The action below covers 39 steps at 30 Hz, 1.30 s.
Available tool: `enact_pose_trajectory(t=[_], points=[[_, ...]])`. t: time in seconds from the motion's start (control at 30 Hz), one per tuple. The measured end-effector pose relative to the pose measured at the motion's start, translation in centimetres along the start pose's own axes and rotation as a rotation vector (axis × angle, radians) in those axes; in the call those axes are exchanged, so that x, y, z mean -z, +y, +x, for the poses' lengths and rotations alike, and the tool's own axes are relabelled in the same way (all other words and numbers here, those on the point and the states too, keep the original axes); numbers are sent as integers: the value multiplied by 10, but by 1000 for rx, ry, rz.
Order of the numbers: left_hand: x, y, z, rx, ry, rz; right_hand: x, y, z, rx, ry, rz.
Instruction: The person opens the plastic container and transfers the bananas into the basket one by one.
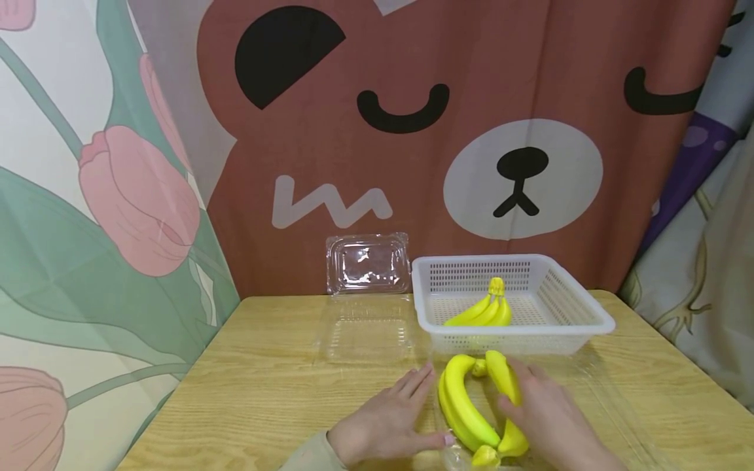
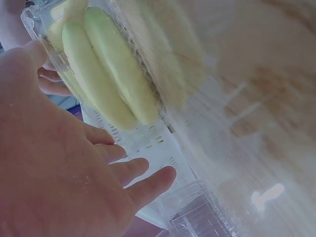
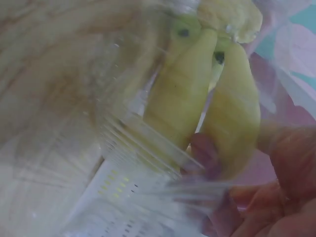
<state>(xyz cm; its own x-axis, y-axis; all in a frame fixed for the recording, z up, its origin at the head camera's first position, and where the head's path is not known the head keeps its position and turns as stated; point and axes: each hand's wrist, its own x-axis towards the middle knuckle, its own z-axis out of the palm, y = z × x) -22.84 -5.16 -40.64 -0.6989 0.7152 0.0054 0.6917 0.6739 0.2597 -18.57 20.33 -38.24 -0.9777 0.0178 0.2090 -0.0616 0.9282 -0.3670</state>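
Observation:
Two bunches of yellow bananas lie in a clear plastic clamshell box near the table's front. The left bunch (image 1: 462, 405) and the right bunch (image 1: 511, 386) curve around a gap. My right hand (image 1: 548, 412) grips the right bunch; in the right wrist view its fingers and thumb pinch one banana (image 3: 232, 113) behind clear plastic. Beside the box's left wall, my left hand (image 1: 391, 418) has its fingers extended, with the thumb touching the box's edge. The left wrist view shows the left bunch (image 2: 103, 69) through the clear wall, just beyond the spread fingers.
A white perforated basket (image 1: 571, 327) stands at the back right, holding another banana bunch (image 1: 485, 313). To its left, an open, clear clamshell box (image 1: 368, 265) has its lid raised against the curtain (image 1: 330, 144). The wooden table (image 1: 265, 366) ends there.

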Motion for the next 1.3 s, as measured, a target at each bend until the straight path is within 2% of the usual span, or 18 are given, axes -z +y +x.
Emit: enact_pose_trajectory(t=[0.3,0.77,1.17,1.3], points=[[-1,0,0,3,2,1,19,0,2,62,75,56],[-1,0,0,3,7,-1,44,-8,7,119,76,119],[-2,0,1,11,4,3,67,-9,27,359,245,88],[-1,0,1,15,-2,-5,72,-9,38,441,269,96]])
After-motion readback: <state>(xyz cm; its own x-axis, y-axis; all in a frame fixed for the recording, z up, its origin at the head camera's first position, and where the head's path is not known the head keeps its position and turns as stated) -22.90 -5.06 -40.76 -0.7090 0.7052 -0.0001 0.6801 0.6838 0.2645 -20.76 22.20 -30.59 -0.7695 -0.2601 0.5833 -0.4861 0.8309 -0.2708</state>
